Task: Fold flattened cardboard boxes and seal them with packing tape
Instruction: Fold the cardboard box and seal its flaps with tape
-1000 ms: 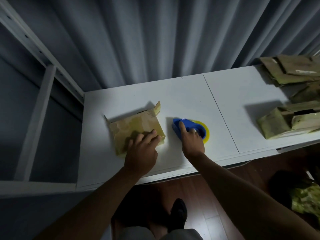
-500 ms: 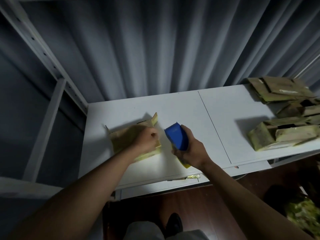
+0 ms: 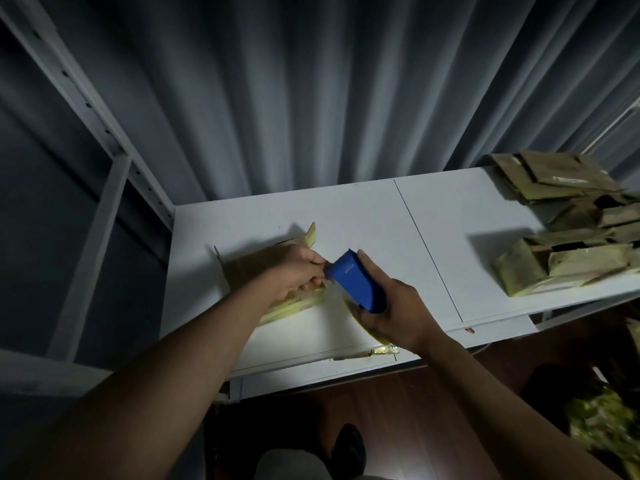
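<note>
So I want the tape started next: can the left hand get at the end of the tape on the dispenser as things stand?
Probably yes. The left hand is already at the toothed front of the blue tape dispenser, which the right hand holds up. Nothing lies between them, though the tape end itself is too small to see.

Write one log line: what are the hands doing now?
right hand: holds blue tape dispenser | left hand: pinching at its toothed end | box: on table

Matt cardboard box [image 3: 242, 268]; smooth blue plastic dispenser [image 3: 356, 284]; matt white table [image 3: 346, 216].
</note>
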